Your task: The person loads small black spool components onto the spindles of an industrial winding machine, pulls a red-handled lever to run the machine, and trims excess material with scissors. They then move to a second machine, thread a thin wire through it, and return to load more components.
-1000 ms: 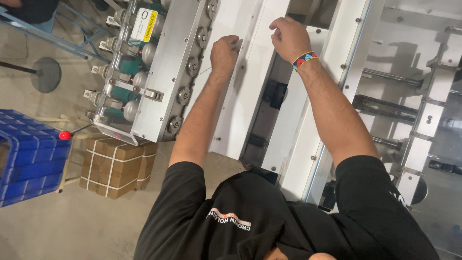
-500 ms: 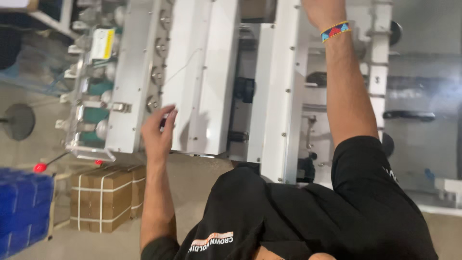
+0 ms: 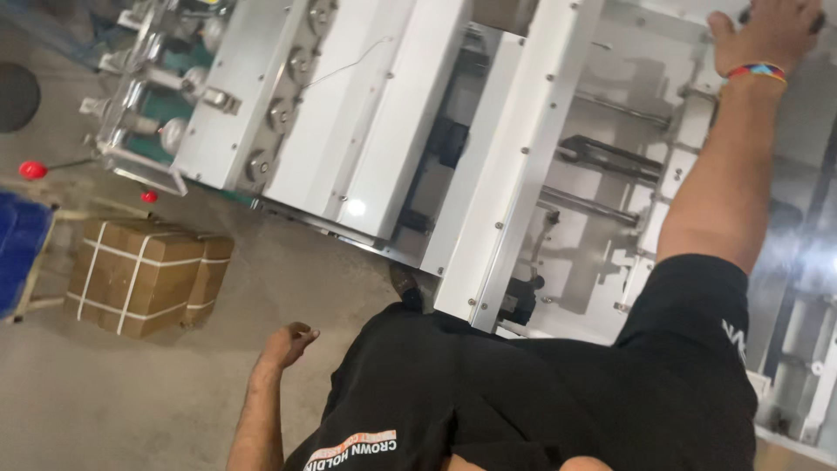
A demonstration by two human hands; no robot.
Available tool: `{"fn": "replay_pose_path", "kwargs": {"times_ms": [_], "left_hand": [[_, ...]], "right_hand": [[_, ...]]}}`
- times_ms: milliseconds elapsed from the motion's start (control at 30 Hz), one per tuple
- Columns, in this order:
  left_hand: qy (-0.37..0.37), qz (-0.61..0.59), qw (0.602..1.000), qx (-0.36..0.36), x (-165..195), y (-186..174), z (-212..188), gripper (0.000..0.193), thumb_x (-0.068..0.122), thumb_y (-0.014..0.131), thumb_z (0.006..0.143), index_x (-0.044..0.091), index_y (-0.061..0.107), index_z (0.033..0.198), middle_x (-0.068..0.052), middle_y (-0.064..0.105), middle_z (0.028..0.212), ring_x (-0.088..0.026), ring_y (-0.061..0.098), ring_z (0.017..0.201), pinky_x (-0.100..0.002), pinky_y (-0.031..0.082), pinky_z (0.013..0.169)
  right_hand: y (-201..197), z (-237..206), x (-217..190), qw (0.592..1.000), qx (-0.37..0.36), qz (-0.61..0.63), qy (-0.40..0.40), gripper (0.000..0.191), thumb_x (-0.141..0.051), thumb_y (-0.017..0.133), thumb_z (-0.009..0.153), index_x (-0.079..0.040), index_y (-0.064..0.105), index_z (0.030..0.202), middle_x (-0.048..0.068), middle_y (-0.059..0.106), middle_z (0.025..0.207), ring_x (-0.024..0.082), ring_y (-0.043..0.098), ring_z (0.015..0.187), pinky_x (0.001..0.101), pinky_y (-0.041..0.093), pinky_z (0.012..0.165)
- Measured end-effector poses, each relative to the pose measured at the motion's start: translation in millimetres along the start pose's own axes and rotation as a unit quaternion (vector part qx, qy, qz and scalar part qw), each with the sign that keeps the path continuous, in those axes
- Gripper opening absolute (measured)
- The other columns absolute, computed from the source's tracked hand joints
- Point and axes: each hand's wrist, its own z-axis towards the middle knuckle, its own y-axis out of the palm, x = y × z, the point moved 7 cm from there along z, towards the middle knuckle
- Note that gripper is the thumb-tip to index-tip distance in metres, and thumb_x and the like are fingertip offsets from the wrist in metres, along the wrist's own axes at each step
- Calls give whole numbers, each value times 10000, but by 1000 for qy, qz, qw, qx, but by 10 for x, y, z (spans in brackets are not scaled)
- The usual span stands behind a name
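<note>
My right hand (image 3: pixel 767 33), with a coloured wristband, reaches up to the top right of a large white and steel machine (image 3: pixel 392 148). Its fingers lie over a short dark bar (image 3: pixel 819 21) whose ends show on either side of the hand. My left hand (image 3: pixel 289 342) hangs low beside my black shirt, above the concrete floor. Its fingers are loosely curled and hold nothing. It touches no part of the machine.
Two strapped cardboard boxes (image 3: pixel 144 275) stand on the floor at the left, next to a blue crate (image 3: pixel 19 253). Red knobs (image 3: pixel 32 169) stick out near the machine's left end, where rollers and metal fittings (image 3: pixel 153 109) are mounted. Steel rods (image 3: pixel 602 161) cross the open frame.
My left hand has dropped from the machine's white panel down to my side. My right hand stays high on the machine while the view has swung left and down.
</note>
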Motion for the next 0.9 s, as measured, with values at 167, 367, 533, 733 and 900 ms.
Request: {"fn": "replay_pose_path", "kwargs": {"times_ms": [167,367,533,733,900], "left_hand": [[-144,-146,978,-30,-642,537,-405,551,514,733,865,46,762,1156,-135,785,960,-255,747,771,-400,601,667],[-215,-244,941,-99,-1109,1003,-437,560,545,640,930,26,769,1097,-129,776,932,-265,743,775,-397,599,635],[-189,-240,948,-96,-1789,796,-91,614,581,628,945,-6,778,1047,-153,742,850,-259,689,677,-389,589,599],[-121,-334,934,-32,-2987,-239,363,562,514,659,963,-30,786,1014,-144,736,801,-224,661,612,-363,522,558],[-132,-335,932,36,-3704,-1273,644,493,460,673,961,-4,758,1100,-107,767,890,-195,707,682,-349,550,569]], "right_hand": [[18,-189,40,997,-73,-7,30,516,-548,795,950,-70,695,1116,211,578,1261,472,429,1272,650,443,863],[-311,-1047,-265,998,-12,-38,-49,373,-419,736,940,-90,642,1088,164,595,1285,436,443,1383,579,471,983],[-690,-1719,-582,995,-18,-91,-38,337,-344,739,937,-81,634,1119,141,579,1245,410,473,1321,575,484,987],[-1028,-2272,-1513,997,-49,-55,25,470,-287,694,928,44,584,1242,271,581,1314,475,563,1259,590,483,976],[-861,-2677,-2434,962,-184,-65,191,586,-501,585,1110,60,619,1277,338,580,1281,538,568,1112,648,461,869]]}}
